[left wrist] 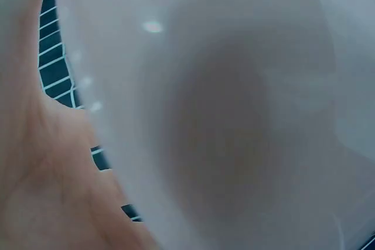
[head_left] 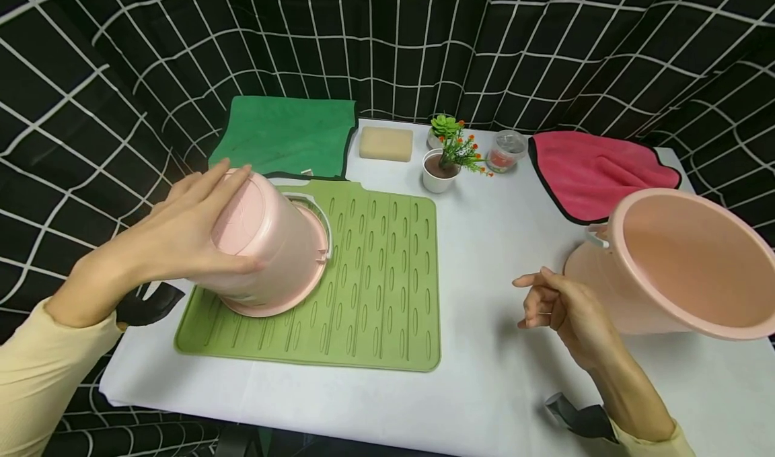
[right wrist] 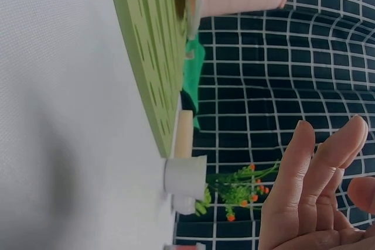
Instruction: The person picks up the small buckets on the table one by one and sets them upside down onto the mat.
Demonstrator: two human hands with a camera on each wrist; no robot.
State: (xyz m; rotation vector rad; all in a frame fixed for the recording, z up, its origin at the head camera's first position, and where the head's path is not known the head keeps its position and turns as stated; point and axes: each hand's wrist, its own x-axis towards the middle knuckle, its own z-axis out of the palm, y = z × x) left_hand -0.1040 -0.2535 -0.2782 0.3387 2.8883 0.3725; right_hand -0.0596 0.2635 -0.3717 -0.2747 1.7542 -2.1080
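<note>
A pale pink bucket (head_left: pixel 275 241) is upside down on the left part of the green ribbed mat (head_left: pixel 387 282), its white handle (head_left: pixel 329 235) hanging at the right side. My left hand (head_left: pixel 181 231) spans its upturned base, fingers across the bottom and thumb along the side, gripping it. Pale bucket wall (left wrist: pixel 234 115) fills most of the left wrist view. My right hand (head_left: pixel 566 315) is raised over the white table, fingers loosely bent and holding nothing. Just right of it stands a larger pink bucket (head_left: pixel 642 295), mouth up.
Behind the mat lie a green cloth (head_left: pixel 290 134) and a beige block (head_left: pixel 385 144). Two small potted plants (head_left: pixel 438 174) and a clear lidded cup (head_left: pixel 506 151) stand at the back middle. A red cloth (head_left: pixel 599 171) lies at the back right, near the black gridded curtain (head_left: pixel 412 40).
</note>
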